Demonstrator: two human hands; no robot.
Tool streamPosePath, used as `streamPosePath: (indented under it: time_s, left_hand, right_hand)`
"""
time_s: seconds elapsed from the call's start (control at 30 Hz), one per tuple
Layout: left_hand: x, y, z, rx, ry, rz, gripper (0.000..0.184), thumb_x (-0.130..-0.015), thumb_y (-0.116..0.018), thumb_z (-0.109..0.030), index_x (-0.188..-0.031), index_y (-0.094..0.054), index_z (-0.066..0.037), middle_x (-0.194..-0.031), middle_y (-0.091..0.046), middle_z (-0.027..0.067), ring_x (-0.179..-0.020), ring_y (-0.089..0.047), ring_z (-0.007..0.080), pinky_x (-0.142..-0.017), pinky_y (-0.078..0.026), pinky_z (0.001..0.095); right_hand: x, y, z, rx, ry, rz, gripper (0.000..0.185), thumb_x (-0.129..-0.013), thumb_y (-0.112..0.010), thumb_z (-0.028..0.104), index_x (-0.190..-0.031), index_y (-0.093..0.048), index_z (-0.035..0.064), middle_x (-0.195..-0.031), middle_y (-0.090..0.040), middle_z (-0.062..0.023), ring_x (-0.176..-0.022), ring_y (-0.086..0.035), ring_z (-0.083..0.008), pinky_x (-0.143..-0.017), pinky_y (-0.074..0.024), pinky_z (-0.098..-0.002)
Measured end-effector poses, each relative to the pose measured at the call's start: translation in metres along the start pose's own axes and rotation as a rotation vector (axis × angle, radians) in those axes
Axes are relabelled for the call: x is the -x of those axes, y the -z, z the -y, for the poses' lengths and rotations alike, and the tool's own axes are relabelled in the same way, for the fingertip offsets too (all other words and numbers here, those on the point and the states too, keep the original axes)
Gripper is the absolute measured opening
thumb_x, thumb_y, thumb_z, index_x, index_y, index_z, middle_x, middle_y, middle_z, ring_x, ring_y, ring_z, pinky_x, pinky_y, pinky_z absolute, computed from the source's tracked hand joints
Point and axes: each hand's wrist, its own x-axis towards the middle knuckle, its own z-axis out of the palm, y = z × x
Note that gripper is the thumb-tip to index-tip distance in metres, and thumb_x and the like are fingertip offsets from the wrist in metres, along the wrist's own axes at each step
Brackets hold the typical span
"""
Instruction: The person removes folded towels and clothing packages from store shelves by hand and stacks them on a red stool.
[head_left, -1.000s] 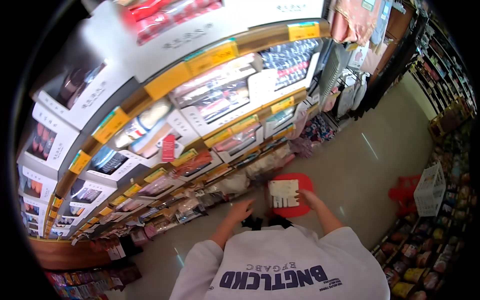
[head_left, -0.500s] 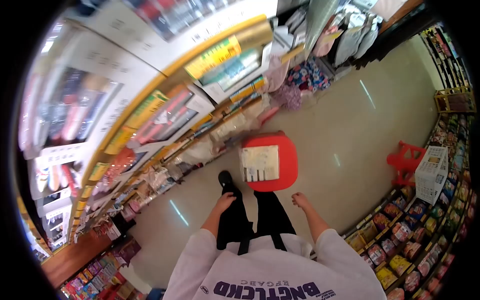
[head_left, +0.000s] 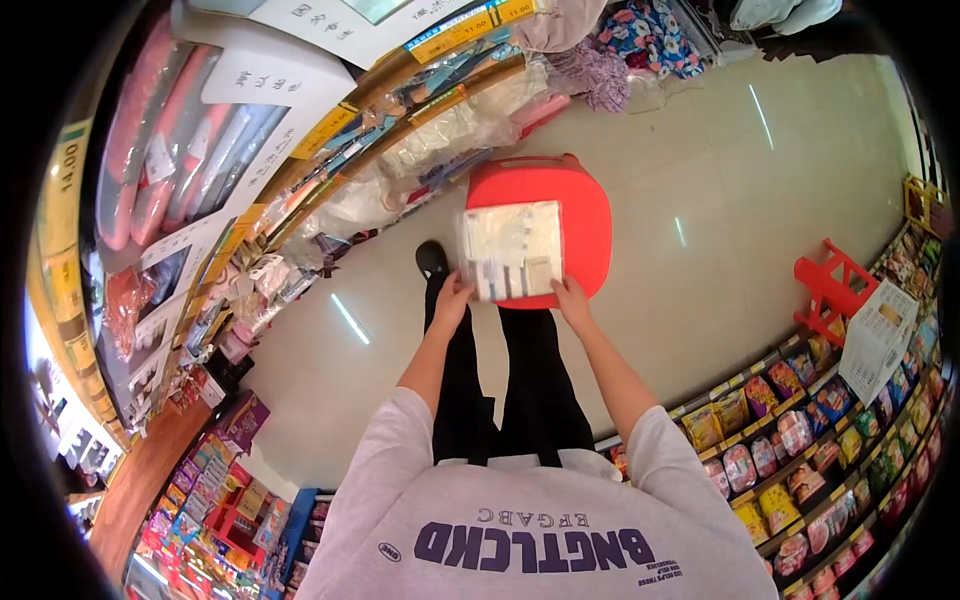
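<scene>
A flat, cream-coloured package (head_left: 512, 240) in clear plastic, with dark stripes along its near side, lies on the seat of a red stool (head_left: 588, 225). My left hand (head_left: 453, 298) is at its near left corner, fingers closed on the plastic edge. At the near right corner, the fingers of my right hand (head_left: 571, 302) pinch the package's edge. Both forearms reach forward from my waist. The undersides of the package and some fingertips are hidden.
Shelves with boxed, plastic-wrapped goods (head_left: 190, 150) and yellow price tags rise on the left. Racks of bagged snacks (head_left: 790, 440) curve along the right, beside another red stool (head_left: 832, 290) and a white printed box (head_left: 878, 340). Hanging fabric items (head_left: 650, 40) are at the top.
Both hands have moved forward from in front of my legs to the near corners of the package. The camera view has shifted, and the shelves now look closer.
</scene>
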Motion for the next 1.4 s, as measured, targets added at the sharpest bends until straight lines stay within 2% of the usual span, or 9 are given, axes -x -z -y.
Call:
streamPosePath:
  time_s: [0.07,0.17,0.33,0.53,0.63,0.73,1.03,1.3,1.4]
  left_hand:
    - [0.006,0.011,0.013,-0.062,0.127,0.167,0.037,-0.079,-0.054,-0.023,-0.109,-0.049,-0.002,-0.088,-0.057,0.0051,-0.079,-0.054,0.0134,-0.069,-0.04,0.0211]
    - [0.04,0.022,-0.008,-0.184,0.27,0.291,0.027,-0.073,-0.06,-0.028,-0.084,-0.06,-0.003,-0.072,-0.057,0.0018,-0.06,-0.049,0.0094,-0.052,-0.037,0.0229]
    - [0.118,0.031,-0.064,-0.107,0.094,0.257,0.027,-0.075,-0.056,-0.026,-0.078,-0.061,0.0,-0.069,-0.057,0.0023,-0.063,-0.05,0.0107,-0.058,-0.04,0.0242]
    - [0.196,0.083,-0.09,0.074,-0.231,0.019,0.026,-0.079,-0.052,-0.022,-0.095,-0.054,-0.001,-0.08,-0.056,0.0025,-0.071,-0.049,0.0099,-0.063,-0.04,0.0233]
    - [0.266,0.114,-0.145,0.394,-0.226,-0.195,0.028,-0.079,-0.05,-0.018,-0.104,-0.051,-0.004,-0.091,-0.055,0.0024,-0.077,-0.051,0.0114,-0.07,-0.042,0.0251]
    - [0.309,0.168,-0.184,0.318,-0.574,-0.361,0.03,-0.08,-0.049,-0.014,-0.108,-0.048,-0.006,-0.092,-0.054,0.0004,-0.083,-0.05,0.0102,-0.072,-0.041,0.0237]
    - [0.4,0.245,-0.292,0.79,-1.076,-0.389,0.028,-0.085,-0.044,-0.013,-0.112,-0.045,-0.008,-0.065,-0.046,-0.0017,-0.048,-0.039,0.0047,-0.039,-0.032,0.0192]
    - [0.408,0.331,-0.352,0.892,-1.131,-0.249,0.025,-0.086,-0.046,-0.016,-0.109,-0.045,-0.01,-0.067,-0.049,-0.0015,-0.048,-0.038,0.0047,-0.042,-0.032,0.0186]
    - [0.406,0.367,-0.372,0.872,-1.201,-0.172,0.028,-0.086,-0.047,-0.019,-0.111,-0.043,-0.006,-0.073,-0.053,0.0006,-0.054,-0.047,0.0065,-0.051,-0.047,0.0239]
  right_hand:
    - [0.009,0.018,0.007,-0.113,-0.348,0.317,0.036,-0.08,-0.052,0.028,-0.098,-0.053,-0.0029,-0.075,-0.057,-0.0077,-0.062,-0.052,-0.014,-0.057,-0.0423,-0.026]
    - [0.033,0.043,0.035,-0.092,-0.302,0.43,0.035,-0.078,-0.052,0.037,-0.087,-0.056,0.0033,-0.065,-0.053,-0.0026,-0.054,-0.048,-0.0104,-0.048,-0.039,-0.0234]
    - [0.062,0.072,0.097,0.003,-0.451,0.654,0.041,-0.076,-0.05,0.045,-0.087,-0.057,0.006,-0.071,-0.056,-0.0038,-0.061,-0.055,-0.012,-0.055,-0.0452,-0.0235]
    - [0.109,0.061,0.214,0.026,-0.154,0.799,0.035,-0.077,-0.055,0.031,-0.099,-0.057,0.0041,-0.084,-0.058,-0.004,-0.07,-0.053,-0.0103,-0.061,-0.0451,-0.0233]
    - [0.169,0.053,0.314,-0.073,0.19,0.831,0.037,-0.078,-0.057,0.02,-0.109,-0.051,0.0002,-0.092,-0.058,-0.0053,-0.078,-0.051,-0.0087,-0.065,-0.0424,-0.0223]
    - [0.19,0.036,0.378,-0.062,0.683,0.784,0.033,-0.08,-0.056,0.017,-0.108,-0.05,0.0001,-0.09,-0.057,-0.0053,-0.075,-0.051,-0.0094,-0.064,-0.0426,-0.0228]
    - [0.28,0.01,0.543,-0.232,0.833,0.849,0.027,-0.086,-0.051,0.018,-0.107,-0.046,0.0018,-0.071,-0.055,-0.0031,-0.054,-0.05,-0.0069,-0.05,-0.0407,-0.0193]
    - [0.309,-0.048,0.62,-0.369,0.855,0.8,0.021,-0.086,-0.051,0.021,-0.099,-0.048,0.0056,-0.069,-0.056,-0.0043,-0.056,-0.054,-0.0074,-0.05,-0.0425,-0.019]
    - [0.318,-0.072,0.643,-0.531,0.855,0.7,0.023,-0.086,-0.049,0.02,-0.101,-0.045,0.0026,-0.074,-0.057,-0.0076,-0.058,-0.057,-0.0112,-0.051,-0.0447,-0.0223]
